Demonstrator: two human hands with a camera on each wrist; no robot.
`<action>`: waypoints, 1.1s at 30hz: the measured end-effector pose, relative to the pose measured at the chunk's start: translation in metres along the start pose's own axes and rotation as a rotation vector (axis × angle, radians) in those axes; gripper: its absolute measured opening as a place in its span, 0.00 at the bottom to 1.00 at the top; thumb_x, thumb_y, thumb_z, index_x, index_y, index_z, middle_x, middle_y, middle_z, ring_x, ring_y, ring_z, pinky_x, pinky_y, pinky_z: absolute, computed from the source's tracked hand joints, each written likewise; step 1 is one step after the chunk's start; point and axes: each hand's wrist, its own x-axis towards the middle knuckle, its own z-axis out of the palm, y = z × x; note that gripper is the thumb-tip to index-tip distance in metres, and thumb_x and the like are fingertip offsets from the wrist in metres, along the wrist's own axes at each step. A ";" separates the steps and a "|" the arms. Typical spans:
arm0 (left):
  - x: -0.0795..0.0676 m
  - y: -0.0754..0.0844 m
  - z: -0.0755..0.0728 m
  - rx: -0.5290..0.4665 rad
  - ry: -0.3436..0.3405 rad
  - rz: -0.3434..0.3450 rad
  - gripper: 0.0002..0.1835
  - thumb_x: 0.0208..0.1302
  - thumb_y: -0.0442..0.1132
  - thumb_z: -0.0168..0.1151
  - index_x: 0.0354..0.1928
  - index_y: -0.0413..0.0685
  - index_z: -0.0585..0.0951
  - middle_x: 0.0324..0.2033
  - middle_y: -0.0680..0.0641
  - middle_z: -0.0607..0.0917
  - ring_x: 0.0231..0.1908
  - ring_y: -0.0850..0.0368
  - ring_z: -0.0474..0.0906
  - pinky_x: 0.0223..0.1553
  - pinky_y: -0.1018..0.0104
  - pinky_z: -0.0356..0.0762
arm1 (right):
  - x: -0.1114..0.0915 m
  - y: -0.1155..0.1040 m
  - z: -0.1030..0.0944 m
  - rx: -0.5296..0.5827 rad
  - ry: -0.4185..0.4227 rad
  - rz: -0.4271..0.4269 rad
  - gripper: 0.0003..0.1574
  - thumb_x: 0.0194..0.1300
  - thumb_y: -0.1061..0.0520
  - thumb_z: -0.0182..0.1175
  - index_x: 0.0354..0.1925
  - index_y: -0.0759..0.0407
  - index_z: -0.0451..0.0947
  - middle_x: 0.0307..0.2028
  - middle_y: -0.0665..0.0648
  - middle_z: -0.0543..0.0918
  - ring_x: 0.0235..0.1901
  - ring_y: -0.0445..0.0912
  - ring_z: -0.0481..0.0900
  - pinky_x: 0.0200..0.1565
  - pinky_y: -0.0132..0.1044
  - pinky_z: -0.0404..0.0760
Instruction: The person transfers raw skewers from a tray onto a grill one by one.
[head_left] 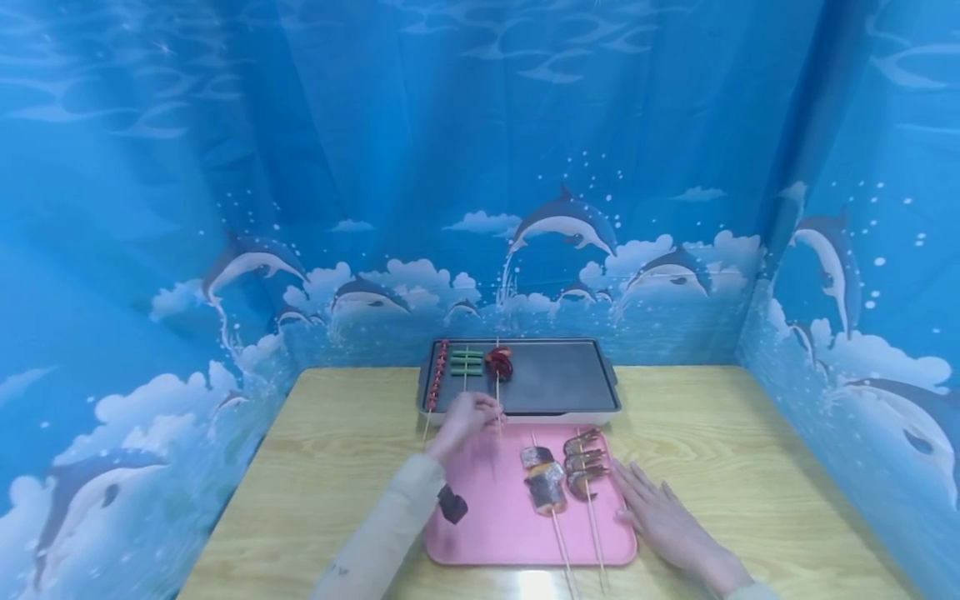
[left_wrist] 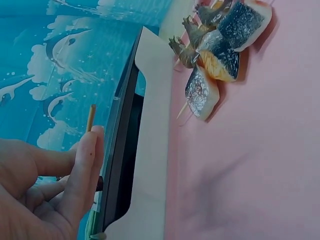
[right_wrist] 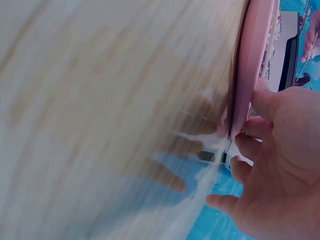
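Note:
My left hand (head_left: 468, 414) pinches the bare stick of a skewer with dark red and orange pieces (head_left: 499, 364), which lies on the grey griddle (head_left: 558, 379). In the left wrist view the stick's end (left_wrist: 91, 117) pokes out past the fingertips of the left hand (left_wrist: 55, 190). My right hand (head_left: 663, 510) lies with fingers extended at the right edge of the pink tray (head_left: 480, 542). Its thumb touches the tray's rim (right_wrist: 250, 65) in the right wrist view. On the tray are a fish skewer (head_left: 547, 483) and a shrimp skewer (head_left: 583, 467).
Left of the held skewer, a green vegetable skewer (head_left: 467, 363) and a skewer of small red pieces (head_left: 437, 377) lie on the griddle. Griddle and tray stand on a wooden table (head_left: 337, 433), tray nearer me. A blue dolphin-printed curtain (head_left: 450, 167) surrounds the table's back and sides.

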 end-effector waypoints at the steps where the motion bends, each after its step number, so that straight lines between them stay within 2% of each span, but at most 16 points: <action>1: 0.001 0.001 0.000 0.002 0.015 -0.009 0.10 0.68 0.31 0.64 0.48 0.32 0.83 0.34 0.40 0.89 0.35 0.50 0.88 0.43 0.54 0.88 | 0.000 0.000 0.000 -0.001 -0.003 0.003 0.38 0.77 0.47 0.54 0.75 0.64 0.60 0.75 0.64 0.61 0.74 0.67 0.56 0.66 0.77 0.55; 5: 0.003 0.003 0.001 0.034 0.077 -0.028 0.13 0.66 0.32 0.67 0.51 0.34 0.81 0.32 0.41 0.90 0.36 0.46 0.89 0.42 0.53 0.89 | 0.000 -0.001 -0.001 -0.002 -0.015 0.013 0.38 0.77 0.46 0.53 0.76 0.62 0.59 0.75 0.64 0.60 0.74 0.66 0.55 0.67 0.76 0.54; 8: 0.004 0.002 0.001 0.094 0.102 -0.033 0.12 0.65 0.32 0.68 0.48 0.36 0.82 0.31 0.43 0.89 0.34 0.48 0.88 0.39 0.55 0.89 | 0.000 0.000 -0.001 -0.003 -0.023 0.020 0.38 0.78 0.46 0.53 0.76 0.62 0.59 0.76 0.63 0.59 0.75 0.66 0.54 0.67 0.76 0.53; 14: 0.004 -0.001 0.001 0.159 0.101 -0.032 0.09 0.63 0.32 0.70 0.45 0.40 0.84 0.29 0.47 0.89 0.29 0.56 0.86 0.35 0.59 0.88 | 0.000 0.000 0.001 -0.006 -0.017 0.016 0.38 0.77 0.47 0.53 0.76 0.62 0.59 0.76 0.64 0.60 0.74 0.66 0.55 0.67 0.76 0.54; 21: 0.002 -0.003 0.000 0.186 0.115 -0.004 0.11 0.64 0.37 0.70 0.47 0.40 0.85 0.26 0.47 0.89 0.29 0.53 0.88 0.27 0.64 0.86 | 0.001 0.001 0.001 -0.019 -0.018 0.011 0.38 0.77 0.46 0.52 0.76 0.62 0.59 0.76 0.64 0.60 0.74 0.66 0.56 0.67 0.77 0.54; 27: -0.006 0.002 -0.006 0.240 0.140 0.042 0.16 0.70 0.44 0.65 0.51 0.39 0.83 0.28 0.47 0.89 0.29 0.50 0.88 0.27 0.64 0.85 | 0.002 0.001 0.000 -0.017 -0.024 0.012 0.38 0.78 0.46 0.52 0.76 0.62 0.58 0.76 0.64 0.59 0.74 0.66 0.55 0.67 0.76 0.54; 33: -0.014 0.009 -0.010 0.275 0.168 0.065 0.16 0.75 0.43 0.60 0.54 0.38 0.81 0.30 0.47 0.89 0.31 0.48 0.89 0.26 0.66 0.85 | 0.001 0.001 0.000 -0.018 -0.012 -0.002 0.38 0.77 0.47 0.53 0.75 0.64 0.60 0.75 0.65 0.60 0.74 0.67 0.56 0.66 0.77 0.55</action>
